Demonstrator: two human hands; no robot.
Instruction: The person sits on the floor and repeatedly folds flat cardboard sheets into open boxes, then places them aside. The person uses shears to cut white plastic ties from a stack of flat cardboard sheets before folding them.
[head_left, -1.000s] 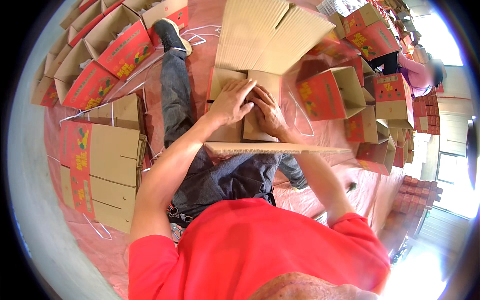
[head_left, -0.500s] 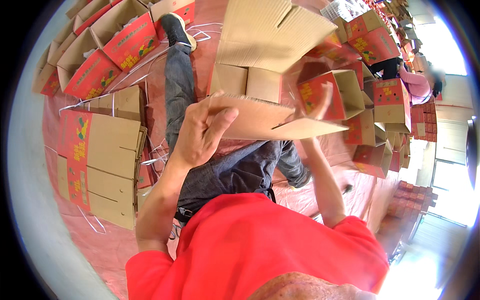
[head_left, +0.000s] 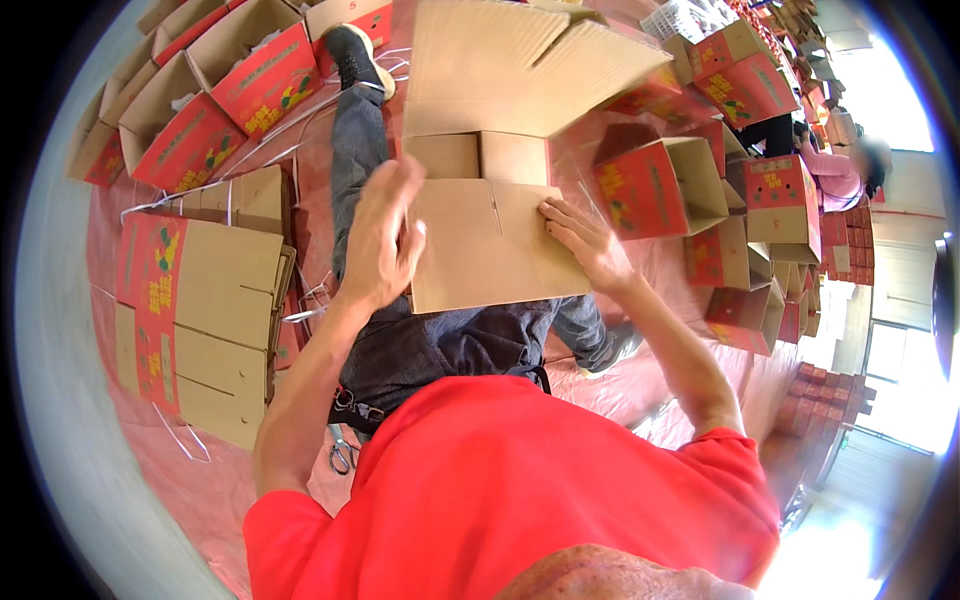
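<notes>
A brown cardboard box [head_left: 500, 240] stands before me, its near flap lowered toward my lap and its far flaps raised. Short inner flaps show between them. My right hand [head_left: 592, 248] lies on the right part of the near flap, fingers stretched across the board. At the flap's left edge, my left hand [head_left: 384, 238] is held up with straight fingers, slightly blurred; I cannot tell whether it touches the cardboard. Neither hand grips anything.
Flattened cartons [head_left: 215, 325] lie stacked at my left. Assembled red boxes [head_left: 265, 85] line the far left, and more boxes [head_left: 650, 190] stand at the right. Scissors [head_left: 342, 452] rest by my left hip. White straps [head_left: 285, 135] trail over the floor. Another person [head_left: 832, 170] is at far right.
The near flap has swung down flatter toward me. My left hand has let go of its edge and moved slightly left; my right hand has come down onto it.
</notes>
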